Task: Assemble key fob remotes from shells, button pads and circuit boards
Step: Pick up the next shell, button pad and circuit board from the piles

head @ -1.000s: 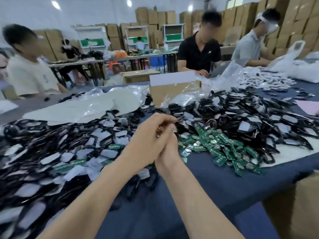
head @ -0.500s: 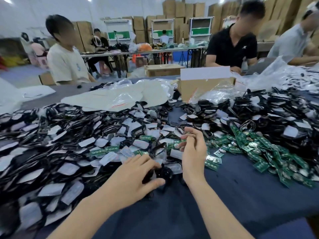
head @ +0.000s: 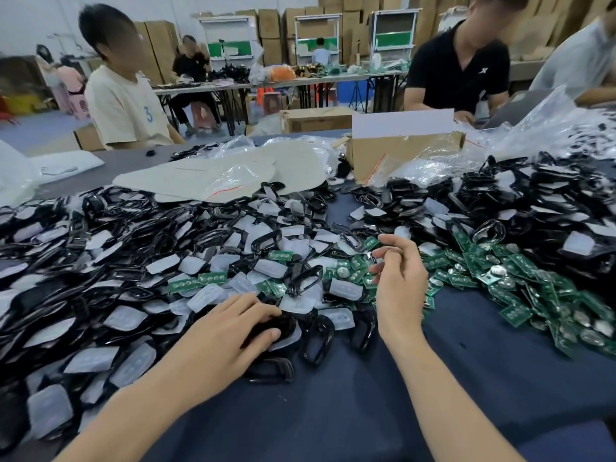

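A wide heap of black key fob shells (head: 100, 248) mixed with translucent white button pads (head: 126, 318) covers the blue table's left and middle. Green circuit boards (head: 520, 288) lie piled at the right. My left hand (head: 230, 331) lies low at the heap's near edge, fingers and thumb curled round a black shell (head: 283, 325). My right hand (head: 400, 278) hovers upright above the boards, fingers loosely curled, pinching a small shiny metal part (head: 372, 259) at the fingertips.
A cardboard box (head: 403, 155) and clear plastic bags (head: 240, 171) sit behind the heap. Three people sit at the table's far side. Bare blue cloth (head: 333, 411) lies between my forearms. More tables and stacked cartons stand at the back.
My hands were together in front of me; the left hand has dropped to the heap's near edge and taken a black shell. The right hand stays raised. The view has shifted left.
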`<action>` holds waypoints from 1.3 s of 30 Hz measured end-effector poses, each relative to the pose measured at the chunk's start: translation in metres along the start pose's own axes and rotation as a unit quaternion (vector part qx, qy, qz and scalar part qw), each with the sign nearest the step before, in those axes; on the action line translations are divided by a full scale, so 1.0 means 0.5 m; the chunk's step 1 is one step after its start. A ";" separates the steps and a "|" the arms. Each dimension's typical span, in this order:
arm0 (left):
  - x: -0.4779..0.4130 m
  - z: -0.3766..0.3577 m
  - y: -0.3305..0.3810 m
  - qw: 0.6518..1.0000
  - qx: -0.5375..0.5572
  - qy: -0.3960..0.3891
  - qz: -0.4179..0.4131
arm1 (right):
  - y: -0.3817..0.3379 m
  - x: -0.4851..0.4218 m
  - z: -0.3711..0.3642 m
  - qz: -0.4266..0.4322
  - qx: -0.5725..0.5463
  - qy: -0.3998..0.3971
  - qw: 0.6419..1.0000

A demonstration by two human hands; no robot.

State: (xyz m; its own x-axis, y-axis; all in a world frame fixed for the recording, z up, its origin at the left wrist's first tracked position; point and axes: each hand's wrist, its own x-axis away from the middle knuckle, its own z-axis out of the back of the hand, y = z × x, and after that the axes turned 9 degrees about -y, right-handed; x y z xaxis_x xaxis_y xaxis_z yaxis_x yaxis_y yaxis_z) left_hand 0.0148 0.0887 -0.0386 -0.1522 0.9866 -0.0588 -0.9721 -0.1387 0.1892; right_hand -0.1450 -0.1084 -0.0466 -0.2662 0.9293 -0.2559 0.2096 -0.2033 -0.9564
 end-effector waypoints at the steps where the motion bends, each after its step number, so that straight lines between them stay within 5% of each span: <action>1: -0.001 0.001 0.000 1.000 -0.004 -0.008 0.006 | 0.001 0.000 0.000 0.001 0.003 -0.002 1.000; 9: -0.010 0.015 0.017 0.996 0.030 -0.063 0.056 | 0.007 0.002 0.003 -0.006 0.011 -0.010 1.000; 32: -0.011 0.030 -0.021 0.965 0.237 0.021 0.114 | 0.006 0.007 -0.001 -0.012 0.012 -0.051 0.999; 37: -0.025 0.037 0.020 0.938 0.334 -0.057 0.076 | 0.004 0.015 -0.012 -0.001 0.033 -0.071 0.997; 39: -0.033 0.030 0.037 0.951 0.296 -0.062 0.060 | -0.002 0.024 -0.029 0.012 0.042 -0.096 0.994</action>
State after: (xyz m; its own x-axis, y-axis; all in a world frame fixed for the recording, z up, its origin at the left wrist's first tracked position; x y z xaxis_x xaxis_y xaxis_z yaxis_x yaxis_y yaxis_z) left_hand 0.0022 0.0711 -0.0195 -0.1988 0.9742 0.1069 -0.6730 -0.2150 0.7077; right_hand -0.1346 -0.0925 -0.0469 -0.4386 0.8496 -0.2928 0.1401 -0.2572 -0.9561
